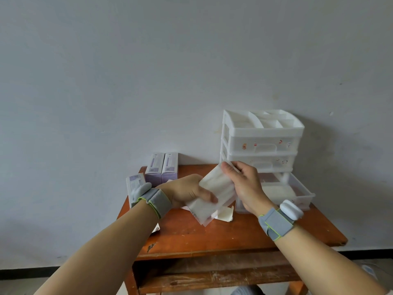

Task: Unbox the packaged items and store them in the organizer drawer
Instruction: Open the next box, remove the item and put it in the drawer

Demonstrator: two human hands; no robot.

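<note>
Gripping 1 packet stack [219, 185]: L hand [185, 191], R hand [243, 185]; 3 boxes [169, 168]

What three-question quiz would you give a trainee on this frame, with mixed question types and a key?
1. True or false: the organizer's bottom drawer is pulled out.
2. The left hand and right hand together hold: A scissors, B a stack of white packets, C a mug.
3. How many organizer drawers are shut?
Key: 1 true; 2 B; 3 two.
</note>
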